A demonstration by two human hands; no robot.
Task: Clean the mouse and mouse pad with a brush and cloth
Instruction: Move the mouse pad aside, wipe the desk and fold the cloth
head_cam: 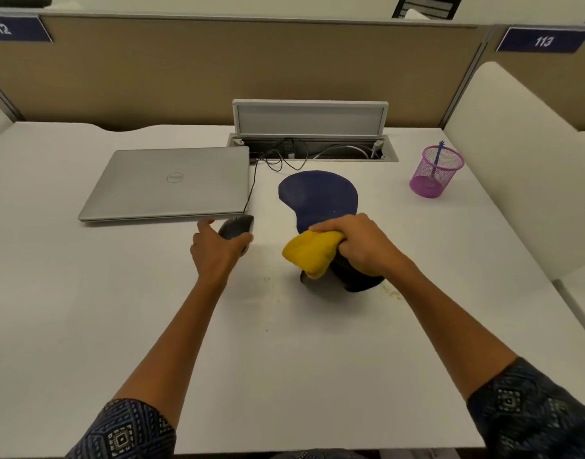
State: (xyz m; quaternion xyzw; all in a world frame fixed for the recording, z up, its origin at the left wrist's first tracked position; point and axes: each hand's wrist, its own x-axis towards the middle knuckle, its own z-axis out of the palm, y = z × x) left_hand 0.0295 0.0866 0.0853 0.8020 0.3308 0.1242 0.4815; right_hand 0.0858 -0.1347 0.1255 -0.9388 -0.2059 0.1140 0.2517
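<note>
patterned sleeves [125,432] at 6 o'clock, both forearms reaching out over white desk [85,326]. left hand [216,250] at roughly 10 o'clock of frame centre, fingers curled around the near end of black wired mouse [236,226], thumb out to the left, so it's gripping the mouse, which sits on the desk just off the near right corner of the laptop. mouse cable [251,187] runs up toward 12 o'clock into the open cable tray [312,147]; tray lid stands up, cables and a plug inside, can't tell more. right hand [360,245] near centre, fingers closed tight on bunched yellow cloth [311,255], cloth pressed on the near end of the blue mouse pad [317,197]. pad's dark wrist rest [354,279] sits under and just below the hand, toward 5 o'clock; rest of the pad stretches away toward 12 o'clock, bare. closed silver laptop [171,183] at 10 o'clock, flat on desk, apart from the pad. pink mesh cup [436,170] at 2 o'clock, well apart from the pad, holds one thin blue stick-like item [437,160] leaning upright, top poking above rim; can't tell if it's the brush. some faint specks on desk [392,293] just right of the wrist rest. tan partition [218,67] at 12 o'clock with number tags 112 [1,28] and 113 [543,41].
</note>
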